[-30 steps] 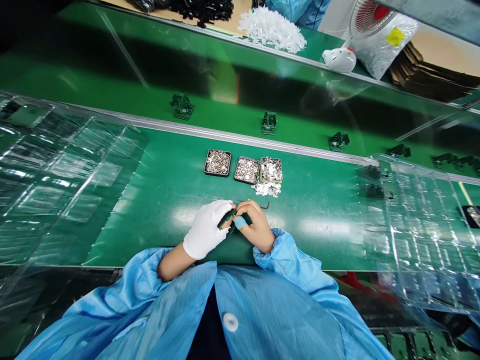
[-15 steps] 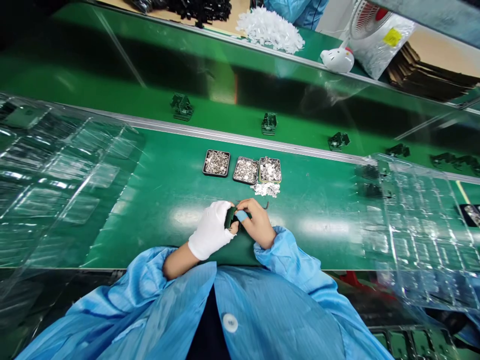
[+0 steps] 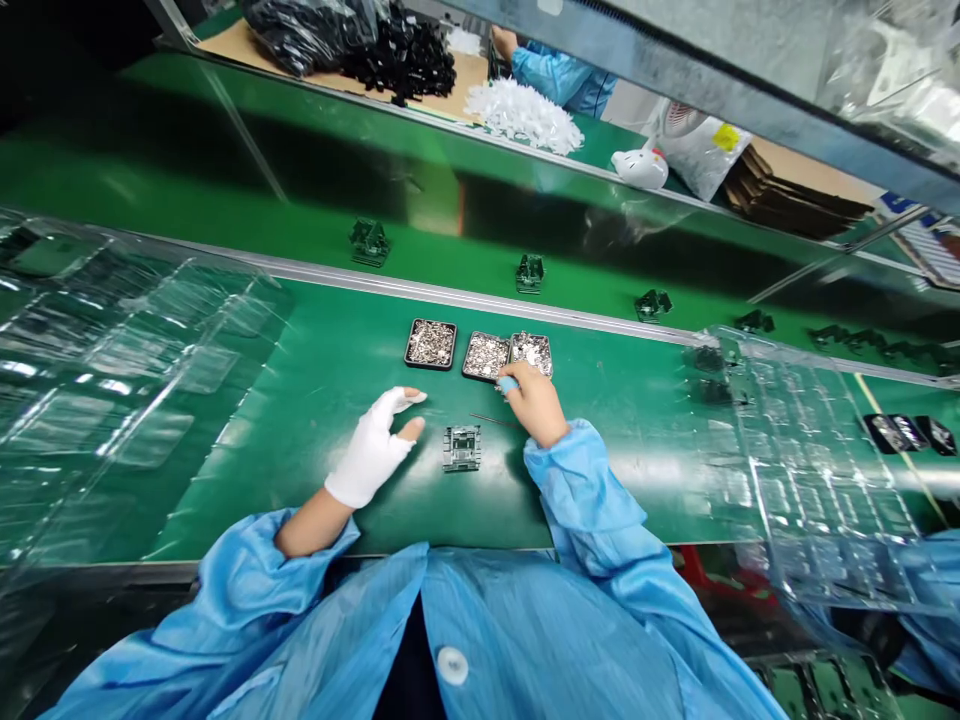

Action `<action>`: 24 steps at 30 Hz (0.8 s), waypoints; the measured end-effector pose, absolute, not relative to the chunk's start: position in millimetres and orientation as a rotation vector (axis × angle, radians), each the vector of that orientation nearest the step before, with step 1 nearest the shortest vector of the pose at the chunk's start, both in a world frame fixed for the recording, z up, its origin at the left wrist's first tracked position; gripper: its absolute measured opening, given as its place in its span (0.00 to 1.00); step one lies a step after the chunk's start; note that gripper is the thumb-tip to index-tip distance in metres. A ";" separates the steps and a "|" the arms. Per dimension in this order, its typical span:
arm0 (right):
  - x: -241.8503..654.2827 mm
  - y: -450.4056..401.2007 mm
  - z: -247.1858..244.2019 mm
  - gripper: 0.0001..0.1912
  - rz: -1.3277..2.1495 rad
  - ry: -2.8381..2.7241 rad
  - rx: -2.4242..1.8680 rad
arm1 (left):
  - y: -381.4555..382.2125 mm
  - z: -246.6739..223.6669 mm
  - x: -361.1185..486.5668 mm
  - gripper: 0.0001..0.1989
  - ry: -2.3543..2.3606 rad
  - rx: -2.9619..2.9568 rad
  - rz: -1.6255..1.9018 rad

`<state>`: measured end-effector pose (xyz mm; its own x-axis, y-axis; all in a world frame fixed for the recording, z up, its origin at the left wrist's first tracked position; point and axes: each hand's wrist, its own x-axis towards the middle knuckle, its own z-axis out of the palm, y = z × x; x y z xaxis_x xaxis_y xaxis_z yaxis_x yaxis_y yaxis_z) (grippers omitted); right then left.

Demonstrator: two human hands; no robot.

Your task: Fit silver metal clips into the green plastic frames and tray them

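Observation:
A small dark green plastic frame (image 3: 461, 448) lies on the green bench in front of me, with neither hand on it. To its left my left hand (image 3: 375, 445), in a white glove with bare fingertips, is open, thumb and fingers apart. My right hand (image 3: 534, 403) has a blue wrap on one finger. Its fingers are drawn together at the near edge of the metal-part trays, fingertips partly hidden. Small shiny metal parts fill the left tray (image 3: 430, 343), the middle tray (image 3: 486, 356) and the right tray (image 3: 532, 350). A thin rod-like tool (image 3: 491, 418) lies near my right hand.
Clear plastic blister trays stand at left (image 3: 127, 380) and right (image 3: 817, 450). Beyond the metal rail (image 3: 450, 300), several green frames (image 3: 529, 273) sit in a row. White parts (image 3: 525, 115) and black parts (image 3: 401, 55) are heaped on the shelf. A co-worker's blue sleeve (image 3: 551, 72) shows behind.
The green frame has left my hands and now lies on the bench. My left hand has opened and moved left; my right hand has reached forward to the trays. The camera view has tilted upward.

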<state>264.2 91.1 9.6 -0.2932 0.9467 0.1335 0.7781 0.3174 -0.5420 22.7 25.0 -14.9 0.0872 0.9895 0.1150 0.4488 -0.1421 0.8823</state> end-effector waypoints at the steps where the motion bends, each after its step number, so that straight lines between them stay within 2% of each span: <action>1: 262.1 101.8 11.8 0.11 0.439 -2.295 -1.583 | 28.4 -15.7 19.7 0.16 1.460 1.656 0.993; 4: 251.9 125.9 13.9 0.12 0.315 -2.425 -1.646 | 33.4 -19.8 18.1 0.14 1.472 1.682 0.942; 10: 244.3 139.1 9.2 0.12 0.276 -2.453 -1.679 | 32.2 -23.2 23.6 0.12 1.440 1.870 0.899; 24: 249.7 132.2 5.3 0.07 0.526 -2.088 -1.564 | 35.0 -24.3 25.3 0.11 1.424 1.887 0.906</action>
